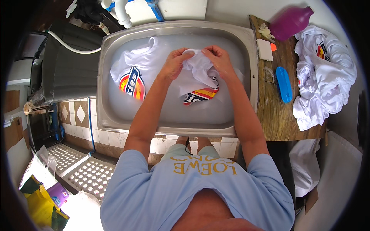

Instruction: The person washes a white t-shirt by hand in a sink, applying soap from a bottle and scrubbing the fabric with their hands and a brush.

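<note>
Both my hands pinch the edge of a wet white T-shirt (198, 71) over a steel sink (246, 119) filled with cloudy water. My left hand (175, 63) grips one side of the bunched cloth, and my right hand (219, 59) grips the other, a short gap apart. The shirt's lower part, with a red, yellow and dark print, hangs into the water. To the left, a second white T-shirt (140, 59) with a similar print lies partly under the water, its collar poking up.
On the wooden counter (269, 123) at right are a blue scrub brush (284, 84), a white soap bar (264, 50), a purple bottle (291, 23) and a heap of white shirts (323, 77). A dark grey bin-like container (73, 61) with a white hose (69, 46) stands left.
</note>
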Available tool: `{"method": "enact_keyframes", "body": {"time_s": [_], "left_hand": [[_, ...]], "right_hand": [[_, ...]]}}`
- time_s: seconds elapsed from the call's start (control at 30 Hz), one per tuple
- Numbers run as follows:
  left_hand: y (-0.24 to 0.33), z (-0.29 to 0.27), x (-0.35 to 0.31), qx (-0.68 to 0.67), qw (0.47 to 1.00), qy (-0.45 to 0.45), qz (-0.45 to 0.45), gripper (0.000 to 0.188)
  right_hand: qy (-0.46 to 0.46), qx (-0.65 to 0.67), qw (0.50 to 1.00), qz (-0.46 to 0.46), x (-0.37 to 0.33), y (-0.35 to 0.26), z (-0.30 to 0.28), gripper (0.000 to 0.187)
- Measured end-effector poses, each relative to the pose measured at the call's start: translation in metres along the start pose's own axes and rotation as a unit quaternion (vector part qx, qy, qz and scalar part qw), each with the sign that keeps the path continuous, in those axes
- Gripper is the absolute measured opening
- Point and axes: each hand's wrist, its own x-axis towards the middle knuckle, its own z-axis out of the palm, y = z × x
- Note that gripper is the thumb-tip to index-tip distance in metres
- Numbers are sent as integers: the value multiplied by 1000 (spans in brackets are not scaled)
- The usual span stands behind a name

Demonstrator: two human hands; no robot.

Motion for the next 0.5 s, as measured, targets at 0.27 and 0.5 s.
{"method": "enact_keyframes", "body": {"time_s": [0.27,0.5], "left_hand": [[14,49,8,-56,986,120,105,10],[10,158,56,133,955,105,243,12]], "right_hand": [[36,-124,991,-31,-36,-9,16,44],[17,503,864,-5,-46,-29,5,44]]}}
